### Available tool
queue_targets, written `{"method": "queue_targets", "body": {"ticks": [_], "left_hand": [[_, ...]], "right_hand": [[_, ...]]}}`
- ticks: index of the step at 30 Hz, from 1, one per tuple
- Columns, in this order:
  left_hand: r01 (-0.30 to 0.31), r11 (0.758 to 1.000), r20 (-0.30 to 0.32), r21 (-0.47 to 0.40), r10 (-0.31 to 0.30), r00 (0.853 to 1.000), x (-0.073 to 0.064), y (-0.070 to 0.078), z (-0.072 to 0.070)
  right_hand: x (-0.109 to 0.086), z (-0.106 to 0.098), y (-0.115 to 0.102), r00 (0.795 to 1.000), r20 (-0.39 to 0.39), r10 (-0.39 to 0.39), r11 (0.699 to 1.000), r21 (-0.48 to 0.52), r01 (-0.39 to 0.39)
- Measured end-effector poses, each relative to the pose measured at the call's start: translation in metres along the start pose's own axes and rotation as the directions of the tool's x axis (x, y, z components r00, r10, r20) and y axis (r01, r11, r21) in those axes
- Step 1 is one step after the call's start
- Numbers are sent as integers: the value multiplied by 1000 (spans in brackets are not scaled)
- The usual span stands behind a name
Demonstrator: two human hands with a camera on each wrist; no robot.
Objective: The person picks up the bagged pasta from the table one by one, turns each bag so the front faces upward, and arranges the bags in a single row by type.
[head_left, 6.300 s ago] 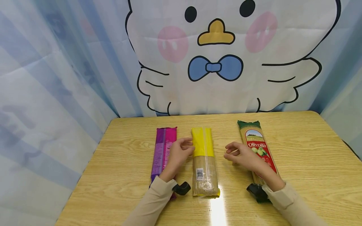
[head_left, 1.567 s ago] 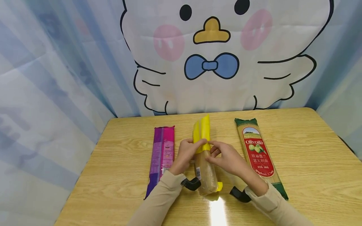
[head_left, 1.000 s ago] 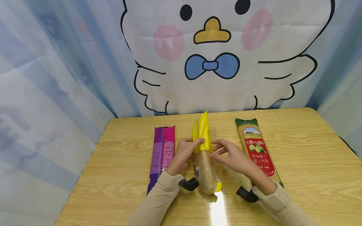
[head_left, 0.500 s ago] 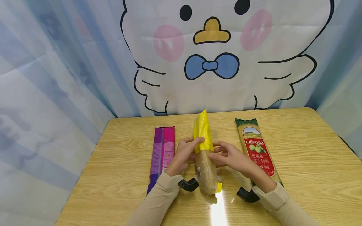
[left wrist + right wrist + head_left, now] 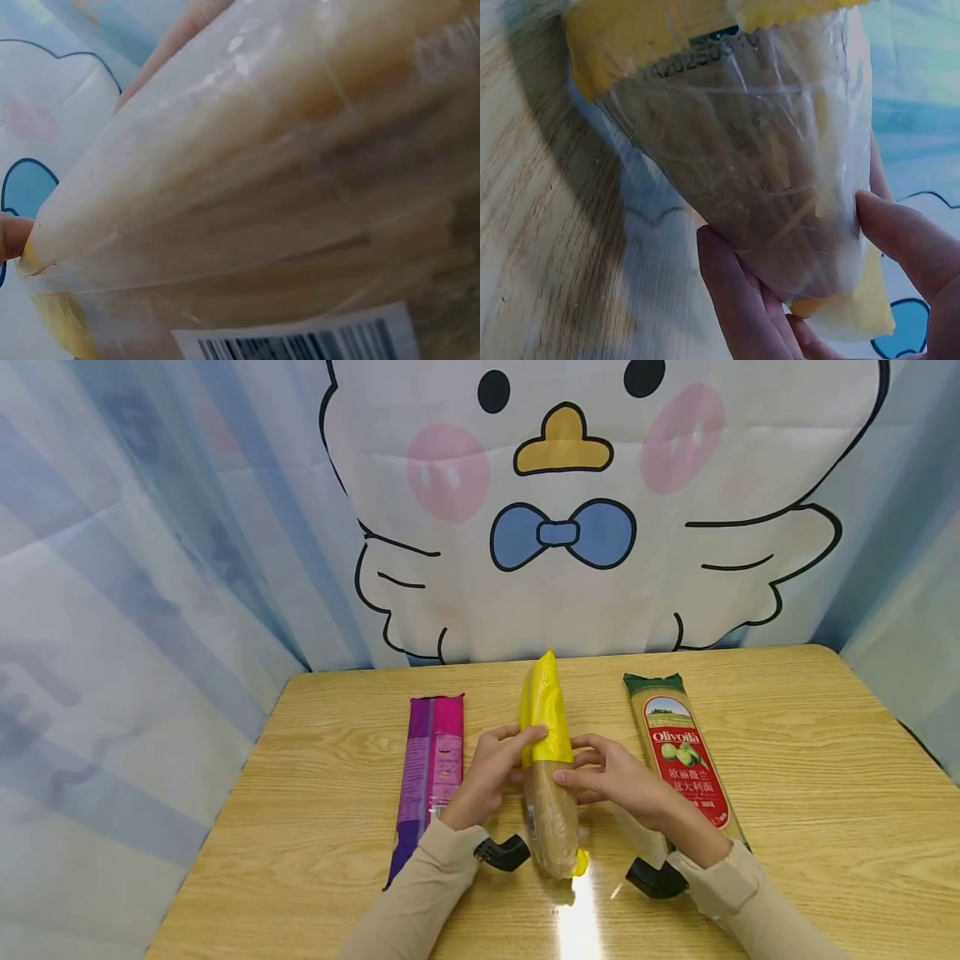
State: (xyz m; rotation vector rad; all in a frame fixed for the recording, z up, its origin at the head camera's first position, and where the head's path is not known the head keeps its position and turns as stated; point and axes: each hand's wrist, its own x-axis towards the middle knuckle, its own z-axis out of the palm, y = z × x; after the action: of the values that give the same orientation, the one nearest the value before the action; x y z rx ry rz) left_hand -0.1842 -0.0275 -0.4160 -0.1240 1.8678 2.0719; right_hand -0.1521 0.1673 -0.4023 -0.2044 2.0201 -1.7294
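Observation:
Both hands hold a yellow-and-clear pack of dry noodles (image 5: 553,814) in the middle of the table, rolled partly on its side. My left hand (image 5: 497,768) grips its left side, thumb on the yellow film and fingers behind. From the right, my right hand (image 5: 617,777) grips the pack, its thumb on the clear part. The right wrist view shows the right thumb (image 5: 900,232) on one side and fingers curled round the other. A barcode label (image 5: 300,341) appears in the left wrist view, where the pack hides most of the left hand.
A purple-and-pink pack (image 5: 431,768) lies left of the hands. To the right lies a green-and-red Olivoilà pasta pack (image 5: 682,752), partly behind the right forearm. The wooden table (image 5: 322,810) ends at a cartoon-printed curtain (image 5: 465,602).
Earlier the noodle pack lay flat, with both hands apart from it. It has since been lifted and rolled in the hands. Over the last second the right hand regained its grip.

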Motion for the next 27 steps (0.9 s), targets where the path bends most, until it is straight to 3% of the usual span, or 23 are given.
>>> {"method": "queue_targets", "body": {"ticks": [12, 20, 24, 27], "left_hand": [[0, 999, 89, -40, 4, 996, -1, -2, -4], [-11, 1000, 120, 27, 7, 993, -2, -1, -6], [-36, 996, 88, 84, 29, 996, -5, 2, -7], [-74, 991, 13, 113, 73, 997, -12, 7, -9]], "right_hand": [[0, 3, -2, 1000, -22, -21, 1000, 11, 22], [0, 4, -4, 999, -48, -19, 999, 28, 20], [-1, 3, -6, 997, -79, -20, 1000, 10, 21], [0, 5, -7, 995, -101, -19, 1000, -3, 19]]}}
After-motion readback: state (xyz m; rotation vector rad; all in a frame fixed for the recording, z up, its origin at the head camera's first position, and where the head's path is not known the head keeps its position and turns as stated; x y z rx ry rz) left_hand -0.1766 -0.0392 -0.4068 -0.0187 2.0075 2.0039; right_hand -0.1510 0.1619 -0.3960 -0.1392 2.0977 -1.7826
